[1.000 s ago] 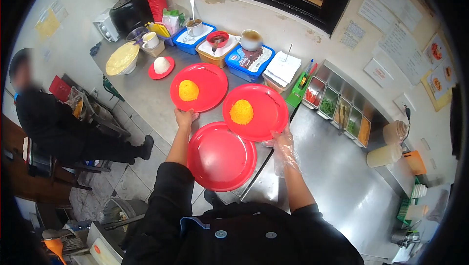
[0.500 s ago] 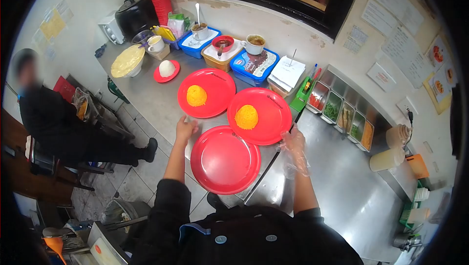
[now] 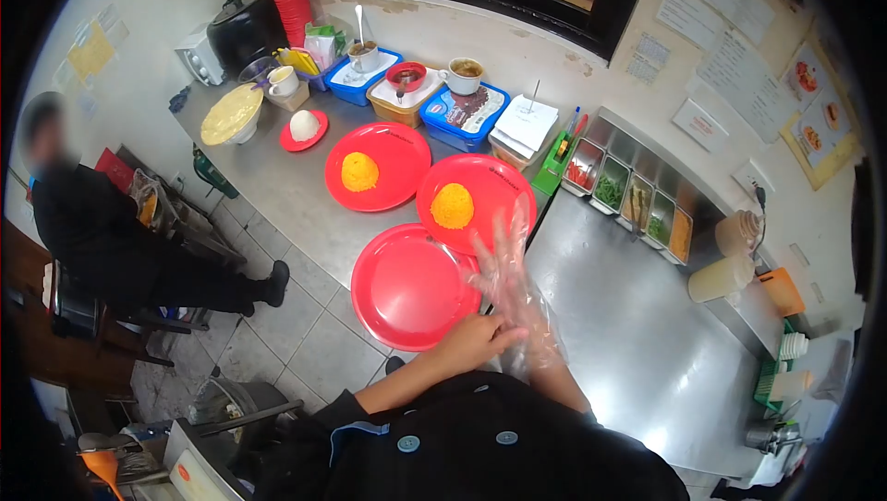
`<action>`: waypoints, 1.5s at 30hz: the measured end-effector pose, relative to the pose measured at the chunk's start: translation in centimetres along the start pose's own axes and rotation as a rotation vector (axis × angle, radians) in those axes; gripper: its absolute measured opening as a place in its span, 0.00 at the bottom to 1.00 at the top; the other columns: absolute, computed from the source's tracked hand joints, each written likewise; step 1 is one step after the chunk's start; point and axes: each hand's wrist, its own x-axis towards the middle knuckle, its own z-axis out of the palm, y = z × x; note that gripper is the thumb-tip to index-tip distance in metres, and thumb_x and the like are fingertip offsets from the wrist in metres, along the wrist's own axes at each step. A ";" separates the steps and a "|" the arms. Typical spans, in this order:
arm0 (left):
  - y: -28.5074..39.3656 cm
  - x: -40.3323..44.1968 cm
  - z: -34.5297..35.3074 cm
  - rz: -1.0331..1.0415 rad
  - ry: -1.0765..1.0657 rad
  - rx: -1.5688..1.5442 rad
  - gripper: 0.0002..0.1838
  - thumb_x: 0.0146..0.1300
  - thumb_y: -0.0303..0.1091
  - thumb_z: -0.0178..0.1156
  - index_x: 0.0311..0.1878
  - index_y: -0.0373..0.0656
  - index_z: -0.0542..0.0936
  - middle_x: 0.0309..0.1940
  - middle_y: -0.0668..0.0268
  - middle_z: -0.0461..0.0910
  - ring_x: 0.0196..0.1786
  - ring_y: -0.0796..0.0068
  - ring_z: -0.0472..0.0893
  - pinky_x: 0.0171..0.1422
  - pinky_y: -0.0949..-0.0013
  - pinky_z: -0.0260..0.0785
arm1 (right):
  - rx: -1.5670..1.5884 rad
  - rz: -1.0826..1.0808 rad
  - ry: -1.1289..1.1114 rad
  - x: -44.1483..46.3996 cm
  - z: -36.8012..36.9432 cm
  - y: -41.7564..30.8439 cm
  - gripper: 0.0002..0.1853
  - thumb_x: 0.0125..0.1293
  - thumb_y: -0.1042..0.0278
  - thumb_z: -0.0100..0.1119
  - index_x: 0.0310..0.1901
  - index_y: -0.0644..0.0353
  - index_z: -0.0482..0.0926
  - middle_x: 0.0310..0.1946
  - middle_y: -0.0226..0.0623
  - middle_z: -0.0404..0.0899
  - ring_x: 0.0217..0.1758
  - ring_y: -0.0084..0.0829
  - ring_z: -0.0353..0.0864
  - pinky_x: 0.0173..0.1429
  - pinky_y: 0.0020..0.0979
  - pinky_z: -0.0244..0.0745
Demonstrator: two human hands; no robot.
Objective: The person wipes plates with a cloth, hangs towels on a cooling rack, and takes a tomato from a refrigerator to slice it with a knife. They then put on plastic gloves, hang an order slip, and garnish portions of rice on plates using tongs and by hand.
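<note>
I see the clear plastic glove (image 3: 543, 335) on the right hand (image 3: 506, 287), loose and wrinkled, fingers spread; the left hand (image 3: 482, 339) meets it near the wrist. Past it I have three round red plates: the nearest (image 3: 414, 288) juts beyond the edge of the surface (image 3: 277, 164), the left (image 3: 397, 154) and right (image 3: 499, 187) each carry an orange-yellow mound.
</note>
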 end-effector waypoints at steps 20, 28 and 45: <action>-12.6 -4.5 -10.3 -0.166 0.721 -0.078 0.09 0.62 0.29 0.58 0.44 0.40 0.78 0.34 0.65 0.79 0.38 0.74 0.77 0.44 0.70 0.70 | -0.301 -1.001 0.427 -3.4 -19.6 -12.2 0.09 0.57 0.74 0.62 0.40 0.64 0.78 0.37 0.37 0.80 0.36 0.28 0.79 0.36 0.26 0.74; -29.6 -8.5 -13.4 -0.580 1.250 0.026 0.28 0.57 0.34 0.62 0.60 0.38 0.66 0.51 0.51 0.70 0.50 0.63 0.72 0.52 0.63 0.68 | -0.490 -0.611 0.962 -5.5 -23.6 -17.4 0.12 0.61 0.62 0.58 0.36 0.63 0.80 0.30 0.41 0.80 0.31 0.30 0.79 0.34 0.26 0.72; -29.1 -3.7 -10.6 -0.675 1.435 0.151 0.34 0.67 0.53 0.47 0.63 0.30 0.61 0.57 0.37 0.62 0.58 0.43 0.65 0.61 0.52 0.61 | -1.820 0.219 0.713 1.1 -24.5 -18.4 0.14 0.54 0.66 0.50 0.36 0.63 0.81 0.42 0.54 0.78 0.49 0.52 0.77 0.52 0.45 0.71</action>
